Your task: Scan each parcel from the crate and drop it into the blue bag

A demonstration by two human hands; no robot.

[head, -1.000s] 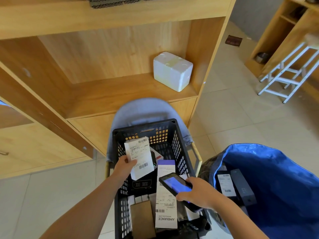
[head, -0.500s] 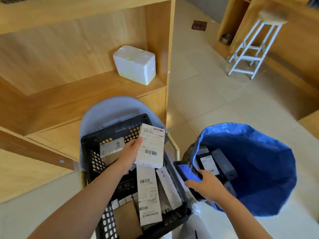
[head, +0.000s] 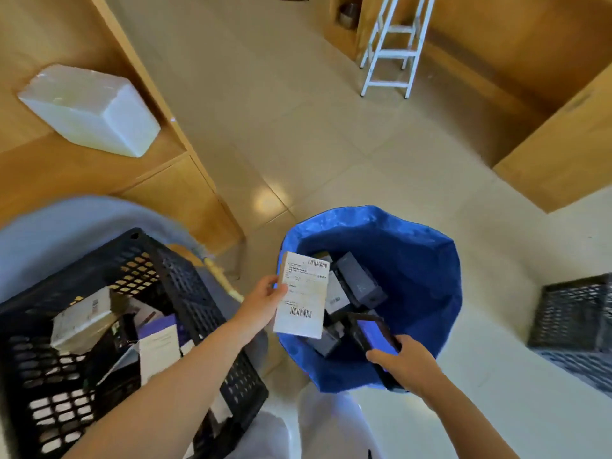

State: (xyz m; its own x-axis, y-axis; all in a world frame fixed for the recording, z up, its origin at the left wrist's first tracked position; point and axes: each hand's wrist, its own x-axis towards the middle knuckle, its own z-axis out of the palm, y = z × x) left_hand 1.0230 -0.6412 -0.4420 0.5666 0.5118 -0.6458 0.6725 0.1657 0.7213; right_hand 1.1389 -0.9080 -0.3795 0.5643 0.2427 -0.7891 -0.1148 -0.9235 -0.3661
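Note:
My left hand (head: pixel 261 303) grips a white-labelled parcel (head: pixel 303 294) by its left edge, holding it over the left rim of the open blue bag (head: pixel 417 260). Several dark boxes lie inside the bag. My right hand (head: pixel 405 364) holds a black handheld scanner (head: pixel 374 336) with a lit blue screen over the bag's near side. The black plastic crate (head: pixel 195 293) stands at the lower left on a light blue chair, with several parcels in it.
A wooden shelf unit (head: pixel 159 180) with a white foam box (head: pixel 89 109) stands behind the crate. A second black crate (head: pixel 576 326) sits on the floor at the right. A white stool (head: pixel 392 44) and wooden furniture (head: pixel 563 134) stand further back.
My left hand has carried the labelled parcel from above the crate rightward to over the blue bag. My view has turned right. The scanner hand has shifted over the bag.

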